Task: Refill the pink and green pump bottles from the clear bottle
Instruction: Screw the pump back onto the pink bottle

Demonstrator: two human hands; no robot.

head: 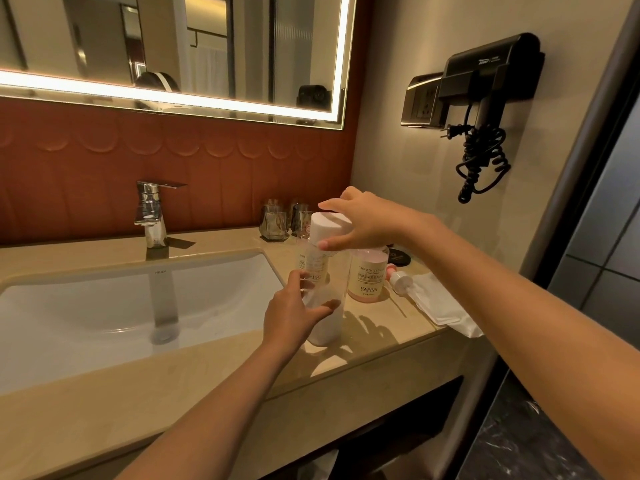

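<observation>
A tall clear bottle (329, 306) stands on the counter near the basin, with white liquid in its lower part. My left hand (294, 313) holds its lower body. My right hand (360, 223) grips the wide white cap (327, 225) on its top. The pink bottle (367, 275) stands just right of it with no pump on its neck. Its pink-and-white pump (400, 279) lies on the counter beside it. Another labelled bottle (309, 263) shows behind the clear one; I cannot tell its colour.
The white sink (104, 317) and chrome faucet (152, 216) are to the left. Two glass tumblers (275, 221) stand by the back wall. A white folded cloth (440, 299) lies at the counter's right edge, a black round lid (400, 258) behind it. A black hair dryer (488, 84) hangs on the right wall.
</observation>
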